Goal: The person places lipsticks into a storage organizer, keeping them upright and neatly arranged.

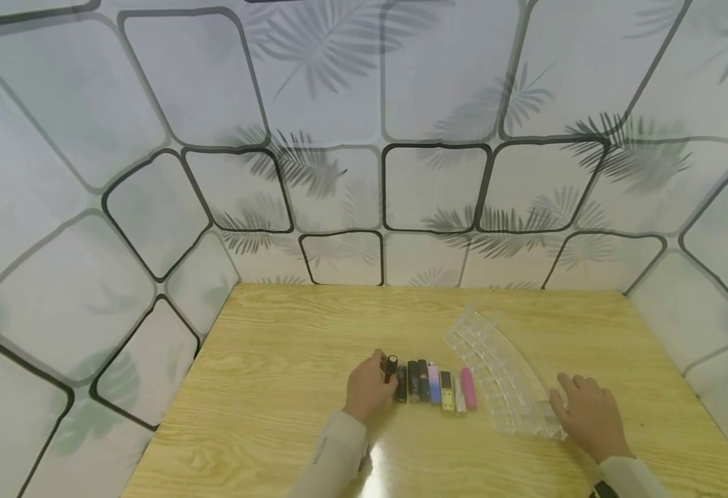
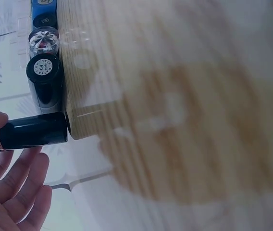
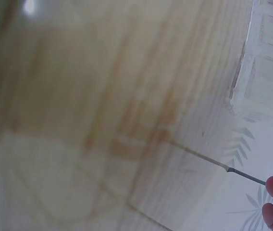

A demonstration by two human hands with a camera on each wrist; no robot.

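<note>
My left hand pinches a black lipstick tube between thumb and fingers; a thin copper-coloured band circles it. This lipstick is at the left end of a row of lipstick tubes. Beside it are several dark tubes, then a pink-and-blue tube, a gold-and-black tube, a pale clear tube and a bright pink tube. My right hand lies by the near right end of a clear curved organizer, its fingers loosely extended; whether it touches the organizer I cannot tell.
A wood-grain table carries everything. The transparent organizer has many small compartments and stands right of the lipstick row. Patterned white walls enclose the table's back and sides. Light glares off the table near my left sleeve.
</note>
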